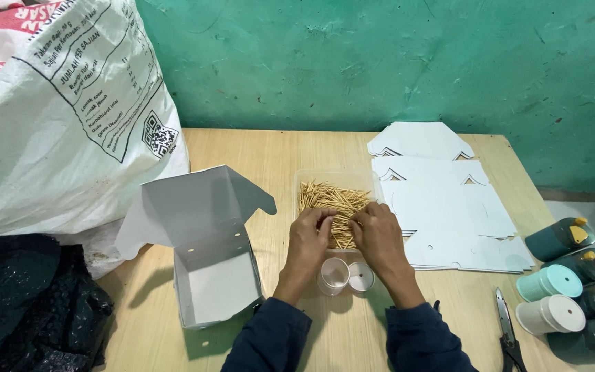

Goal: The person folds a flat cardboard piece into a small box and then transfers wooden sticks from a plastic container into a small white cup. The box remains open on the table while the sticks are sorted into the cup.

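A clear plastic tray (304, 180) on the wooden table holds a heap of toothpicks (328, 198). My left hand (309, 238) and my right hand (377, 238) both reach into the near side of the heap, fingers curled among the toothpicks. Whether either hand has a firm hold on any toothpicks is hard to tell. Just in front of my wrists stand two small clear round containers (346, 277), side by side and open at the top.
An open white cardboard box (208, 262) stands at the left. Flat white box blanks (442, 207) lie stacked at the right. Small scissors (507, 331) and several lidded toothpick bottles (573, 282) sit at the right edge. A large white sack (56, 117) and black plastic (22, 303) fill the left.
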